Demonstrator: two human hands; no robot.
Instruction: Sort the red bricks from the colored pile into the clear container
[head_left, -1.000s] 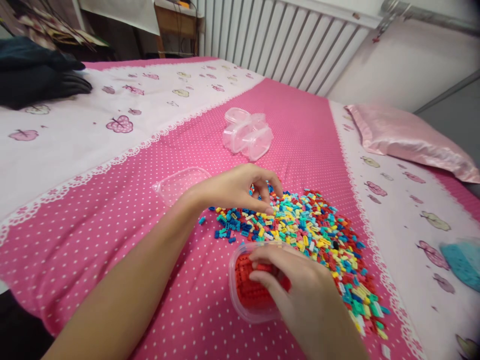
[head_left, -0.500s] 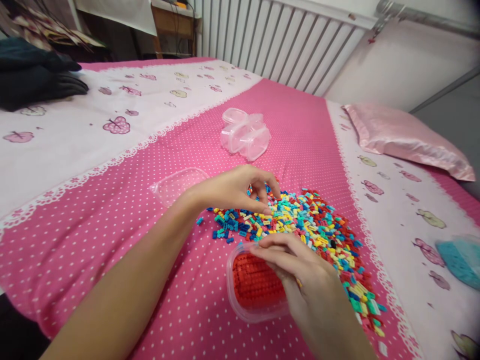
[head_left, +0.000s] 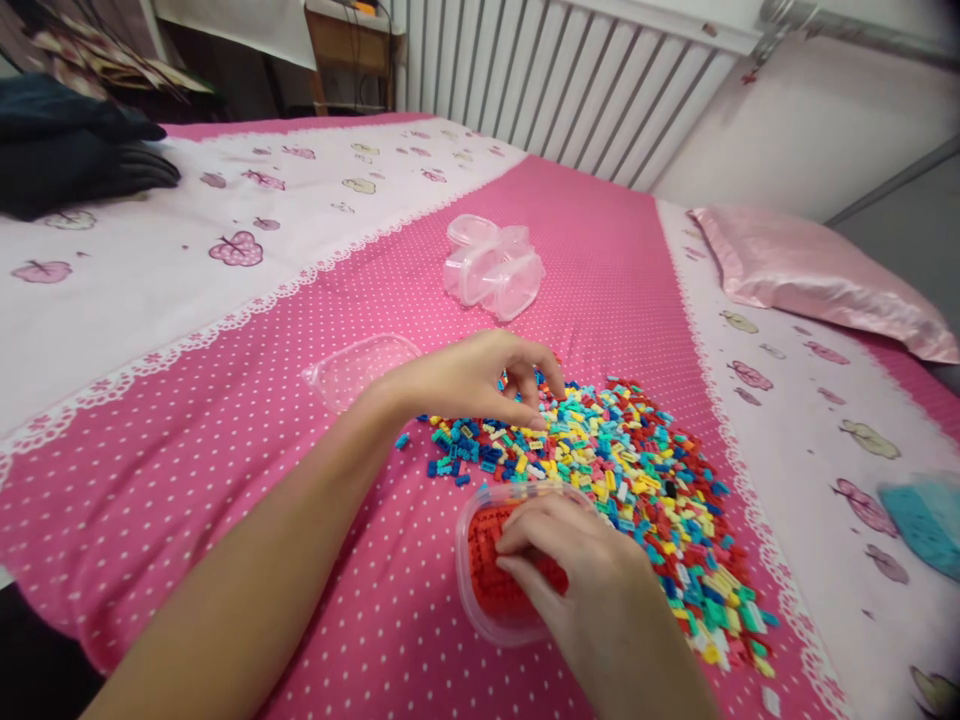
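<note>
A clear plastic container [head_left: 466,600] stands on the pink dotted bedsheet in front of me, holding red toy bricks [head_left: 487,580] laid in tight rows. Over it is my right hand [head_left: 585,570], thumb and index finger pinched low above the red bricks; whatever is between the tips is too small or hidden to make out. My left hand [head_left: 480,380] hovers at the left part of a loose pile of small multicoloured bricks [head_left: 630,450]. Its fingers are curved, thumb apart from the index finger, and I see nothing held there.
Several clear containers [head_left: 495,270] sit clustered beyond the pile. A transparent lid [head_left: 352,365] lies left of my left wrist. On the right are a pink pillow [head_left: 825,270] and a bag of turquoise pieces [head_left: 926,520]; dark clothing [head_left: 75,150] lies far left.
My right hand has shifted from the container's far rim to over the red bricks inside, its fingertips lower. The left hand has stayed almost in place above the pile.
</note>
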